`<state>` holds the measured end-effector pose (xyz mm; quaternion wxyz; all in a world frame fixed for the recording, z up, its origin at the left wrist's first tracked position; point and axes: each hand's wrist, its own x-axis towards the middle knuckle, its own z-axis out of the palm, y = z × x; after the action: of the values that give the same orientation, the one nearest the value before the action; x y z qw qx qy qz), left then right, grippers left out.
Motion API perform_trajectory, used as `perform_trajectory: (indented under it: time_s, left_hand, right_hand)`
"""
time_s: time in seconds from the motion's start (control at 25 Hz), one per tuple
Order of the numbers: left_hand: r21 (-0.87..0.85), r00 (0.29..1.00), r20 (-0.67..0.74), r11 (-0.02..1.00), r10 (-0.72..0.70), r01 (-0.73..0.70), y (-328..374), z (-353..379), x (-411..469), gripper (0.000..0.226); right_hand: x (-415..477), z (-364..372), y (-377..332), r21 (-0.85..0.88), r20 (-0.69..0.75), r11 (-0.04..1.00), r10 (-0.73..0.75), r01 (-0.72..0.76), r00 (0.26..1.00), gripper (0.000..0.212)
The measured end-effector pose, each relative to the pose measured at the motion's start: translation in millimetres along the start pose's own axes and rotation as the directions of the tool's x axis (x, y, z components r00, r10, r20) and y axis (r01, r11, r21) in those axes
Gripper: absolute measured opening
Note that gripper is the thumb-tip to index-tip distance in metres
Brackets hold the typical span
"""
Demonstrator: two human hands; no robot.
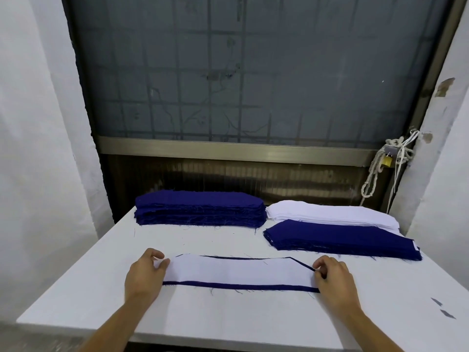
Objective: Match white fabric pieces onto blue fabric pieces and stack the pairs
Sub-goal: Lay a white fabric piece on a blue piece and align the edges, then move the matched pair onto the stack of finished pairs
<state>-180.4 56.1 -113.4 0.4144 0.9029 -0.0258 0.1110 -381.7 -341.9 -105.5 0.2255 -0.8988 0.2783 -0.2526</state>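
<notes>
White fabric piece lies flat on a blue fabric piece, with blue showing only as a thin border on the near and far sides. The pair sits just in front and left of the blue-topped stack.

Left hand has curled fingers and pinches the white piece's left end. Right hand pinches the right end likewise. Cannot tell if either grip also catches the blue layer.

Likely handling: thin, light, limp cloth with frayed edges shedding threads. The layers should slide on each other, so take both together at the two short ends, keep them taut and lift low.

White stack is right behind the blue-topped stack, touching it. All-blue stack is left of it, set further back, with a gap between.

Only a narrow strip of bare table separates the pair from the blue-topped stack, so the carry is short. The table's right edge runs near that stack, so overshoot is a risk. Dark scraps lie in front of it, to the right.
</notes>
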Motion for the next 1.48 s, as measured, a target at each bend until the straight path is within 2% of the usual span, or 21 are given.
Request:
perform_trajectory:
  time_s: [0.2, 0.48, 0.6, 0.68, 0.84, 1.0, 1.2, 1.36, 1.48]
  left_hand:
    - [-0.033, 1.0, -0.023, 0.999, 0.021, -0.021, 0, -1, 0, 0.012]
    - [-0.063, 0.998, -0.059, 0.997, 0.035, -0.039, 3, -3, -2, 0.011]
    - [-0.102, 0.995, -0.095, 0.994, 0.023, -0.033, 8, -7, 2, 0.01]
    - [-0.089, 0.994, -0.1, 0.994, 0.048, -0.057, 18, -14, 20, 0.011]
    - [-0.049, 0.985, -0.097, 0.987, 0.145, -0.15, 44, -30, 82, 0.015]
    - [0.061, 0.98, -0.063, 0.98, 0.191, -0.187, 70, -34, 144, 0.022]
    - [0.219, 0.974, 0.111, 0.951, 0.195, -0.216, 79, -18, 215, 0.031]
    - [0.386, 0.969, 0.213, 0.901, 0.121, -0.197, 77, -4, 255, 0.036]
    - [0.475, 0.973, 0.224, 0.864, 0.062, -0.165, 65, 0, 280, 0.031]
  right_hand:
    - [1, 2, 4, -0.033, -0.003, 0.998, -0.045, 0.045, 0.999, 0.027]
    - [-2, 0, 2, -0.045, -0.011, 0.998, -0.033, 0.032, 0.999, 0.028]
    - [5, -4, -5, -0.076, -0.034, 0.997, -0.018, 0.015, 0.999, 0.021]
    - [21, -8, -19, -0.102, -0.043, 0.994, -0.028, 0.024, 0.999, 0.015]
    - [69, -7, -62, -0.057, -0.013, 0.992, -0.115, 0.114, 0.993, 0.017]
    - [119, 15, -110, -0.059, 0.071, 0.98, -0.184, 0.188, 0.98, 0.015]
    - [184, 61, -156, -0.044, 0.184, 0.972, -0.218, 0.229, 0.959, 0.007]
    - [224, 94, -178, -0.071, 0.289, 0.97, -0.202, 0.232, 0.936, 0.034]
    - [241, 115, -184, -0.129, 0.333, 0.968, -0.161, 0.214, 0.929, 0.048]
